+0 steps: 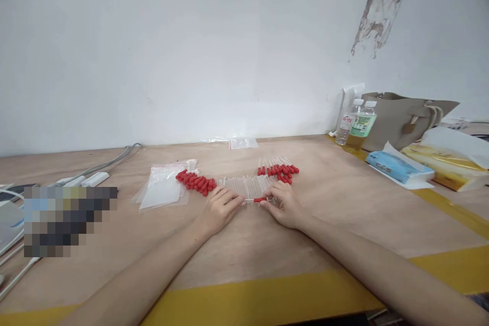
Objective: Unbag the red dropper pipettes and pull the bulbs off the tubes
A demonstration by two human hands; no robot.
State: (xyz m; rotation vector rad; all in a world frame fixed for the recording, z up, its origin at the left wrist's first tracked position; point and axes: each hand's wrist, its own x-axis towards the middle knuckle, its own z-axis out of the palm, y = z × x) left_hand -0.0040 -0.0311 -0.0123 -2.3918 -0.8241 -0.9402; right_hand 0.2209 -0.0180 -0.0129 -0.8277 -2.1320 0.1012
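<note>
Several clear glass droppers with red rubber bulbs lie in a row across the wooden table; a second red-bulbed cluster lies to the right. My left hand and my right hand meet at the near edge of the row. Between them is one dropper with its red bulb toward my right hand. Both hands pinch it, fingers curled. A stack of small clear zip bags lies left of the droppers.
Two water bottles, a beige bag, a blue tissue pack and a yellow packet stand at the right. Grey cables and white adapters lie at the left. Another clear bag lies by the wall. Yellow tape edges the table.
</note>
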